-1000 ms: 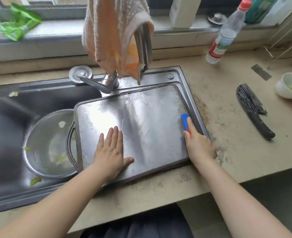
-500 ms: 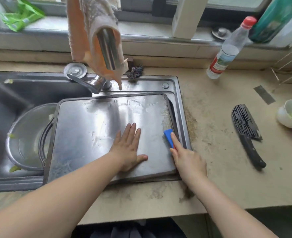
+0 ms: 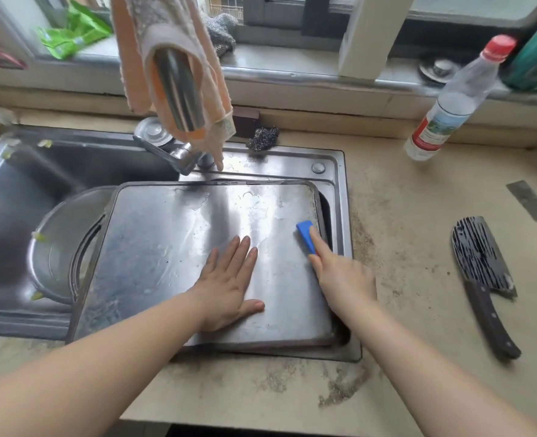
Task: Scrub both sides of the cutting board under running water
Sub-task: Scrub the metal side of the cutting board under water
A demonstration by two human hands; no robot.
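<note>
A steel cutting board with a handle slot at its left end lies flat across the sink, wet and streaked. My left hand presses flat on the board's near middle, fingers straight. My right hand grips a blue scrub brush against the board's right edge, index finger stretched along it. The tap hangs above the board's far side with an orange cloth draped over it. No water stream is visible.
A steel bowl with vegetable scraps sits in the sink's left part, partly under the board. A steel wool pad lies behind the sink. On the counter to the right lie a cleaver and a plastic bottle.
The view has shifted so the board sits more central. My left hand slid rightwards along the board towards my right hand. The brush stays at the board's right edge.
</note>
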